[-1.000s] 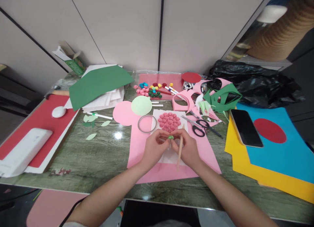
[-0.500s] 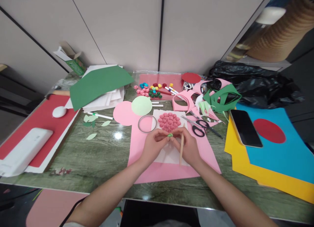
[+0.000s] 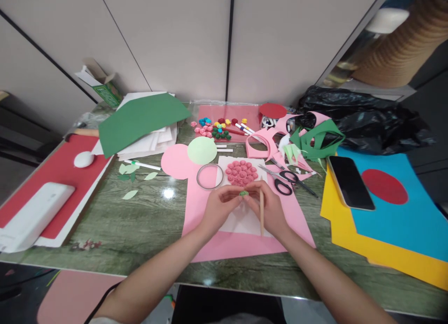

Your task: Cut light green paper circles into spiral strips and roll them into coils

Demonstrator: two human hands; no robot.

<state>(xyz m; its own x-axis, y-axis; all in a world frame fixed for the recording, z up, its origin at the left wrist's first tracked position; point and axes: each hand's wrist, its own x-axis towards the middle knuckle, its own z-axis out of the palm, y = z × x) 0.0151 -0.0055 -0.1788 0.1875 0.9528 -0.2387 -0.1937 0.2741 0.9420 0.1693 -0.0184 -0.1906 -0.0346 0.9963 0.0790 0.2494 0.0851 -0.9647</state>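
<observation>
Green marbled desk (image 3: pixel 147 221) is lying underneath; left hand (image 3: pixel 219 208) and right hand (image 3: pixel 271 211) are pinching green coil (image 3: pixel 244 193) between meeting fingertips, right also gripping wooden stick (image 3: pixel 261 214) pointing bodyward

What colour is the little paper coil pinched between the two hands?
Green. The paper coil shows best in the head view, beside the wooden stick.

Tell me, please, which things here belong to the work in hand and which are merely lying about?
In use: small green rolled paper coil, pinched between left hand and right hand; thin wooden stick in the right hand; white card with the cluster of pink paper coils.
Lying about: black-handled scissors; black smartphone; dark green paper sheet; round metal ring; white computer mouse.
</observation>
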